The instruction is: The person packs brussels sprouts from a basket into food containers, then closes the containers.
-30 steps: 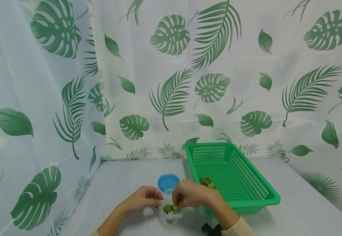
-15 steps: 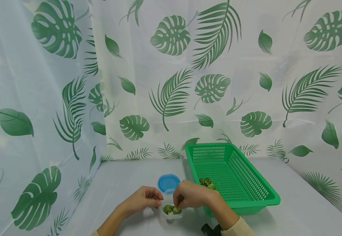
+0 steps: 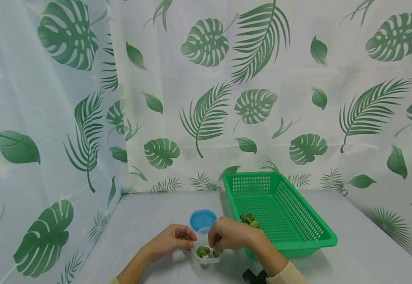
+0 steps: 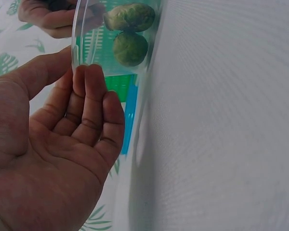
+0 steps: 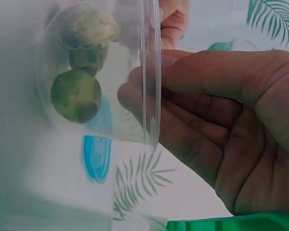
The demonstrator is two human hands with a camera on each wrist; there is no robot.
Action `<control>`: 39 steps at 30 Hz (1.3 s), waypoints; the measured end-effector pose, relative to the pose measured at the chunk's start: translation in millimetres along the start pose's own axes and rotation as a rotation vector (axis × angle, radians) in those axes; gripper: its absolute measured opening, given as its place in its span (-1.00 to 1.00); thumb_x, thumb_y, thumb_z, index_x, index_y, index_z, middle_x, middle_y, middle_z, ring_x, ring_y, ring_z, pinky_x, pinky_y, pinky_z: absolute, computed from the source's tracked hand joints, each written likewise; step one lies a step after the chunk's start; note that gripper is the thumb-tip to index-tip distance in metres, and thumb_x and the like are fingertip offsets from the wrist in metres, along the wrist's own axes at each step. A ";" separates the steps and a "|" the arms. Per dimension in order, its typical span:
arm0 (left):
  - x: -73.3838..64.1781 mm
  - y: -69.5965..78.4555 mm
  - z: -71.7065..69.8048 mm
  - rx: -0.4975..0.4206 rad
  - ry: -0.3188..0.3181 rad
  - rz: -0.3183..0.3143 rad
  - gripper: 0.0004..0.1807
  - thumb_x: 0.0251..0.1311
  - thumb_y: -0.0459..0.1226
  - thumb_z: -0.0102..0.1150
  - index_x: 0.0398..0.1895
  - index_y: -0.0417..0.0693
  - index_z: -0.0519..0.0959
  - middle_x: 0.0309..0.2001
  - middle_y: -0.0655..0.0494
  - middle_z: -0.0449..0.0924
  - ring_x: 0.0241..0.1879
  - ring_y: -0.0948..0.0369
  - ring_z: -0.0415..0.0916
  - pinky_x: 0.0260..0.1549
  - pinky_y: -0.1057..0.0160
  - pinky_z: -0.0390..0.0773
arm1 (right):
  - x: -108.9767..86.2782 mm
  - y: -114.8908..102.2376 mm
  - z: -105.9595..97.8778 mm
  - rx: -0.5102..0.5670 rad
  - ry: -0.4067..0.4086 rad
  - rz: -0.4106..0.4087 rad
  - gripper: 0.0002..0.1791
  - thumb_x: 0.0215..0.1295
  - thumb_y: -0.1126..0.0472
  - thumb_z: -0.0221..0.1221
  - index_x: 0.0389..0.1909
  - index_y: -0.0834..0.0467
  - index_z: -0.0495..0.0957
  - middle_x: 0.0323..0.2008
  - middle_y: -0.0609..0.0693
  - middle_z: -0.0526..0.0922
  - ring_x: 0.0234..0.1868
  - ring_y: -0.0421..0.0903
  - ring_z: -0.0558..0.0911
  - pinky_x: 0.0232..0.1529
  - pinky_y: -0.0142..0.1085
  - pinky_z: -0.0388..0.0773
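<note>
Green Brussels sprouts point(image 3: 203, 251) lie at the bottom of a clear round plastic container point(image 3: 212, 260). They show through its wall in the left wrist view, where one sprout point(image 4: 130, 49) sits beside another point(image 4: 135, 17). My left hand point(image 3: 175, 238) holds the container's left rim, thumb at the top edge and bent fingers against the wall. My right hand point(image 3: 231, 233) reaches over the opposite rim. In the right wrist view its fingertips point(image 5: 130, 91) are inside the container, apart from the nearest sprout point(image 5: 77, 96), with nothing between them.
A large green plastic basket point(image 3: 319, 236) stands to the right, with several more sprouts point(image 3: 250, 219) at its near left. Behind the container lies a blue lid point(image 3: 203, 219). Below the right forearm is a dark object point(image 3: 253, 277). Leaf-patterned sheets point(image 3: 206, 118) surround the white table point(image 3: 149, 209).
The right fingers have let go of a sprout, which now sits further right in the container, apart from the other sprouts. The left hand stays in place.
</note>
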State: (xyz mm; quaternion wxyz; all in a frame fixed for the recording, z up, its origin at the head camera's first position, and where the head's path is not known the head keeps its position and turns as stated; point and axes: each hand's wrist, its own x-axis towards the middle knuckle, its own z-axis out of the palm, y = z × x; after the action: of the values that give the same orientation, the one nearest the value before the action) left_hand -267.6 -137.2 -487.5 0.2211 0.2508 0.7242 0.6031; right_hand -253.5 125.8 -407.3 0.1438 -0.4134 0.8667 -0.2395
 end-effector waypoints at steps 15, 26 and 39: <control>1.4 -2.6 -3.0 -0.007 -0.026 0.020 -0.66 0.40 -0.35 0.26 0.07 -0.49 0.57 -0.24 0.19 0.69 -0.23 0.28 0.65 -0.15 0.28 0.69 | 0.5 1.4 -5.3 0.092 0.058 -0.045 -0.82 0.27 0.39 0.39 -0.19 0.07 0.78 -0.24 -0.15 0.79 -0.23 -0.41 0.70 -0.15 -0.47 0.66; 0.0 -0.1 -1.5 -0.020 -0.018 0.009 -0.66 0.39 -0.34 0.27 0.06 -0.49 0.57 -0.24 0.16 0.68 -0.23 0.25 0.65 -0.15 0.27 0.69 | -3.8 1.0 -12.5 0.079 0.110 -0.084 -0.82 0.32 0.31 0.38 -0.09 0.06 0.76 -0.17 -0.16 0.78 -0.19 -0.38 0.71 -0.13 -0.47 0.67; 0.5 -1.3 -0.2 0.006 0.006 0.002 -0.68 0.39 -0.33 0.28 0.04 -0.46 0.59 -0.27 0.16 0.68 -0.24 0.24 0.64 -0.15 0.25 0.69 | -5.6 1.4 -19.4 0.119 0.202 -0.156 -0.76 0.42 0.28 0.31 0.06 0.11 0.69 -0.04 0.01 0.76 -0.13 -0.27 0.74 -0.04 -0.36 0.70</control>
State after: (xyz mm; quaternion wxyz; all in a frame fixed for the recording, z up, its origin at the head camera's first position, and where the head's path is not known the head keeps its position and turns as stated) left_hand -268.2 -137.2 -488.8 0.2178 0.2505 0.7265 0.6017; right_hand -259.6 136.7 -391.4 0.0610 -0.4442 0.8261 -0.3413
